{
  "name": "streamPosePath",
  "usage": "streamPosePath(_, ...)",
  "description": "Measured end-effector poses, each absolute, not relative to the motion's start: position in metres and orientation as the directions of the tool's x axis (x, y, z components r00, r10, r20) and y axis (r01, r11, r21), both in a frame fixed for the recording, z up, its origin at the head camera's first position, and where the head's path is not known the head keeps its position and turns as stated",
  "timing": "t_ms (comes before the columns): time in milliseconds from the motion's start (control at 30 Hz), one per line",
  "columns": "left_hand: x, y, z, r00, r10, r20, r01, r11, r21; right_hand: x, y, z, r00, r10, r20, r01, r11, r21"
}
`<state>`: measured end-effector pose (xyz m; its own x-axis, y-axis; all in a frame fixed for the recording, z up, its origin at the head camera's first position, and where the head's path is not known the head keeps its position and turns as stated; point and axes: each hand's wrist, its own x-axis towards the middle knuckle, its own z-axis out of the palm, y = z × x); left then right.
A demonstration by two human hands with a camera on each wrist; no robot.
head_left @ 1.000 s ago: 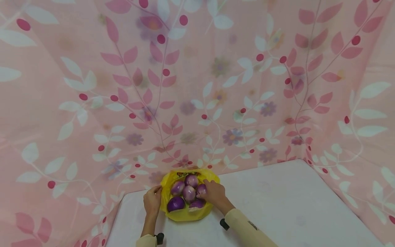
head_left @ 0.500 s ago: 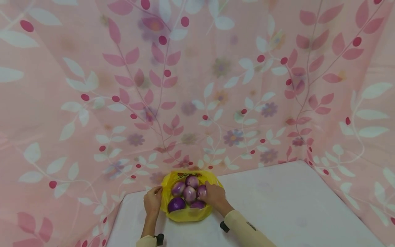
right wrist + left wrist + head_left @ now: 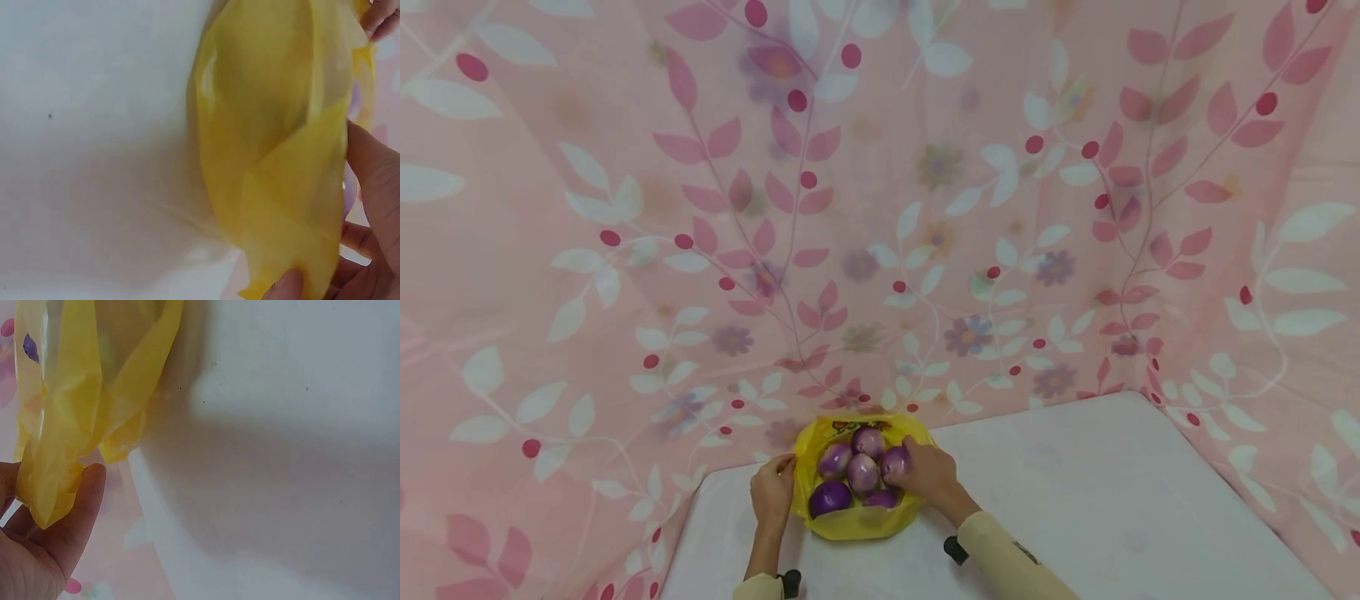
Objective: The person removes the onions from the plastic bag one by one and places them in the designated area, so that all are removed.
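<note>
A yellow plastic bag (image 3: 859,527) stands wide-mouthed near the table's back edge. Inside it lie several glossy, round red onions (image 3: 863,474), some pale purple, with one darker onion (image 3: 830,499) at the front left. My left hand (image 3: 771,492) pinches the bag's left rim; in the left wrist view, crumpled yellow plastic runs between the fingers. At the right rim, my right hand (image 3: 931,475) holds the bag's edge close beside the rightmost onion (image 3: 895,465). In the right wrist view, one fingertip (image 3: 289,286) shows on the outside of the plastic, while other fingers are partly hidden behind it.
The bag rests on a white table (image 3: 1075,500). Right behind the table hangs a pink floral curtain (image 3: 880,250), which also closes in both sides. Dark wrist straps (image 3: 955,550) sit at the beige sleeves (image 3: 1011,554).
My right hand has shifted slightly right at the rim, uncovering more of the rightmost onion. Pale bits over the front right onion no longer show. My left hand keeps its pinch.
</note>
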<state>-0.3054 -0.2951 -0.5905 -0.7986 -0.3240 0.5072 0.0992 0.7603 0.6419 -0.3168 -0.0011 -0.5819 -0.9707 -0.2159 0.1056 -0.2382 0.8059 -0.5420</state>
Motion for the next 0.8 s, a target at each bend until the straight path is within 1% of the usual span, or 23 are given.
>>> streamPosePath(167,-0.304,-0.295,-0.591,-0.802,-0.319,0.504,0.093,0.768,0.634,-0.315,0.007,-0.573,-0.968,-0.219,0.122,-0.25,0.809,-0.532)
streamPosePath(400,-0.305,-0.295,-0.591,-0.798,-0.325,0.508,0.092,0.766,0.636,-0.307,0.023,-0.561,-0.968,-0.199,0.153,-0.251,0.772,-0.584)
streamPosePath(533,-0.306,-0.296,-0.592,-0.787,-0.329,0.522,0.097,0.77,0.63,-0.305,0.032,-0.557,-0.969,-0.18,0.169,-0.245,0.777,-0.58)
streamPosePath(800,-0.305,-0.294,-0.591,-0.791,-0.325,0.519,0.104,0.764,0.637,-0.306,0.05,-0.553,-0.961,-0.154,0.228,-0.264,0.755,-0.601)
